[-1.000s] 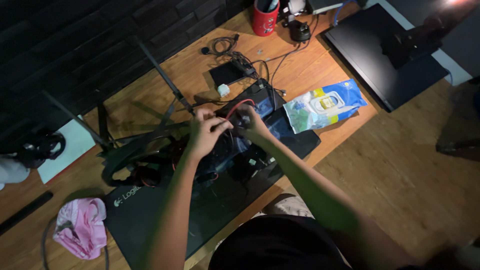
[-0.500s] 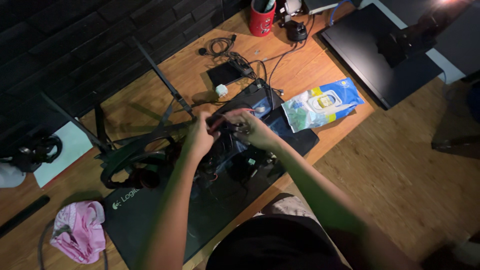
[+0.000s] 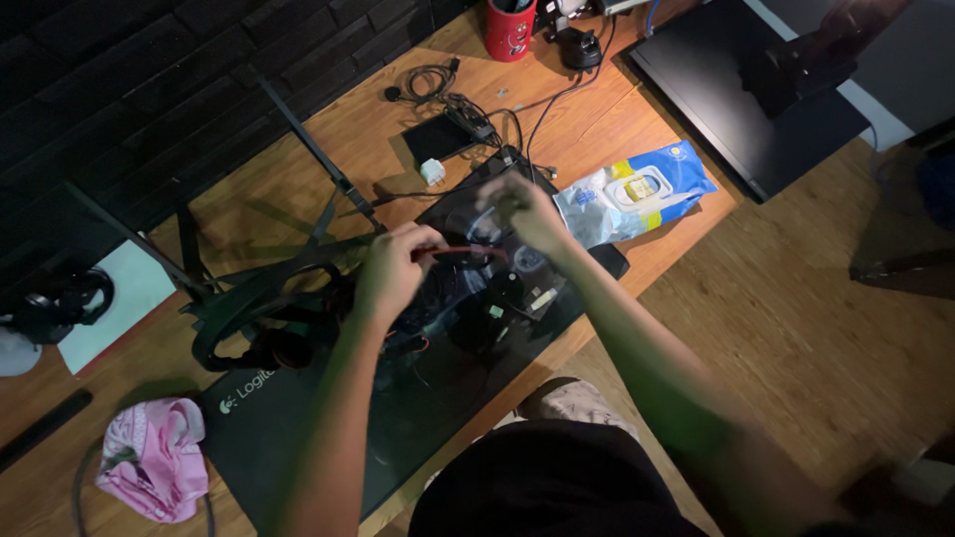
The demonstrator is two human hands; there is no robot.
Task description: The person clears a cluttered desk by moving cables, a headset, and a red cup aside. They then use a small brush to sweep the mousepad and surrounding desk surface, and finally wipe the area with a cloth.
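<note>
Red insulated wire (image 3: pixel 460 253) now stretches between our hands over the black desk mat (image 3: pixel 328 418): our left hand (image 3: pixel 390 268) pinches one end closed, while our right hand (image 3: pixel 524 211) has lifted away toward the blue wipes packet (image 3: pixel 637 191), fingers curled, grip unclear.

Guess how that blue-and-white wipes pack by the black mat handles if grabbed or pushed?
The wipes pack looks like a soft, creased pouch, so it would probably sag and dent. Lying flat on the wooden desk, it likely slides rather than rolls or tips. Its glossy film may be slippery.
</note>
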